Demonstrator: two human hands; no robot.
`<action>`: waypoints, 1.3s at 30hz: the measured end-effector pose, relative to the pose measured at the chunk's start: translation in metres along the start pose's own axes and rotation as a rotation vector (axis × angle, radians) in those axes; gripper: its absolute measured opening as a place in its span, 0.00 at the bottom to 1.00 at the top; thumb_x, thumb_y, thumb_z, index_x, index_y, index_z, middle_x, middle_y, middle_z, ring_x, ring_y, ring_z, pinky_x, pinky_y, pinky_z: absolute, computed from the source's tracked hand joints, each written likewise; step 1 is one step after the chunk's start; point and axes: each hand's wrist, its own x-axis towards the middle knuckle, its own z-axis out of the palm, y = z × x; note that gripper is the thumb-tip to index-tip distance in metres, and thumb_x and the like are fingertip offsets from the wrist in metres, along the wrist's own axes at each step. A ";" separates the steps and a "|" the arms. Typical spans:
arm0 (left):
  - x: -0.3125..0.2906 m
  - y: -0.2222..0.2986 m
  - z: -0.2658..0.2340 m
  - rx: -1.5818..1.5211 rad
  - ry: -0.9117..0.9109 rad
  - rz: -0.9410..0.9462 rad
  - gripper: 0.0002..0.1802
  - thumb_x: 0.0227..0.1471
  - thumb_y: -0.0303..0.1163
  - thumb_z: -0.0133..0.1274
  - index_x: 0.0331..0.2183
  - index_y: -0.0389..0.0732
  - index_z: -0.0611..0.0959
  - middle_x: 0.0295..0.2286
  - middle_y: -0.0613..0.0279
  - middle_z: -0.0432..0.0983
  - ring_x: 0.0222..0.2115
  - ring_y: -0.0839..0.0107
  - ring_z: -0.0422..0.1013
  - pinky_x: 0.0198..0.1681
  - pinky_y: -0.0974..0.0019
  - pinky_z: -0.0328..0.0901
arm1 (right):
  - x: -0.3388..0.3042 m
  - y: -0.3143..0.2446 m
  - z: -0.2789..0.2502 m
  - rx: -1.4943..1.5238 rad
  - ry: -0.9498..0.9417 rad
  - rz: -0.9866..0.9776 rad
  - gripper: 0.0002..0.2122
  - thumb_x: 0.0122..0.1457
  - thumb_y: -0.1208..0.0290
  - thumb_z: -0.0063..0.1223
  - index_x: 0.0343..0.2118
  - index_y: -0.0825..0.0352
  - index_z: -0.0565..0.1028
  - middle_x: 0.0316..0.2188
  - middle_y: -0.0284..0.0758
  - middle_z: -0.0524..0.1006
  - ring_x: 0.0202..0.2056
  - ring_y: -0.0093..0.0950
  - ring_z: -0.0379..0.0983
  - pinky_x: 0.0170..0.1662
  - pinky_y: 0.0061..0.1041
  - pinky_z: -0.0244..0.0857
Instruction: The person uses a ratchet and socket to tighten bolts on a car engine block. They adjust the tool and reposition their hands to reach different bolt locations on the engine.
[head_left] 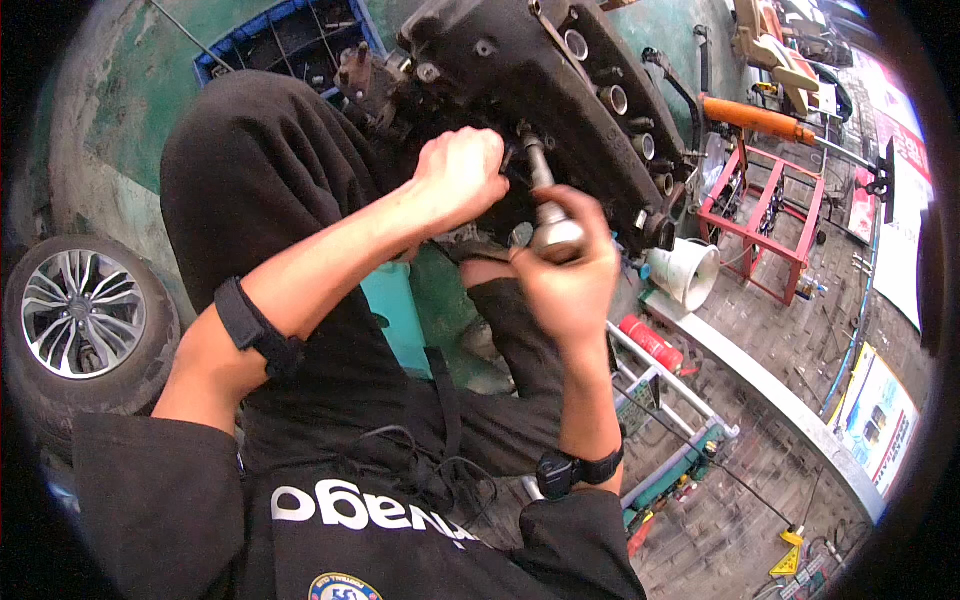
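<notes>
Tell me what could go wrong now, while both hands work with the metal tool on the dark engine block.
1. The right hand grips the metal tool by its end; if it slips off the fastener, the knuckles may hit the engine block.
2. The left hand is closed right beside the tool tip, so a slip could pinch its fingers.
3. The block sits tilted near the person's knee; hard pulling might shift it.

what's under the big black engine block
Under the black metal engine block show a green painted floor and a blue plastic crate. The person's black-trousered knee and both hands cover the block's lower edge.
</notes>
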 end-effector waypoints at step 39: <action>0.005 -0.003 0.005 -0.103 -0.007 0.087 0.26 0.40 0.39 0.57 0.43 0.37 0.77 0.28 0.44 0.78 0.33 0.48 0.75 0.38 0.51 0.69 | 0.027 -0.018 -0.025 -0.275 -0.355 -0.133 0.22 0.38 0.75 0.65 0.40 0.66 0.72 0.23 0.34 0.75 0.22 0.29 0.73 0.27 0.28 0.67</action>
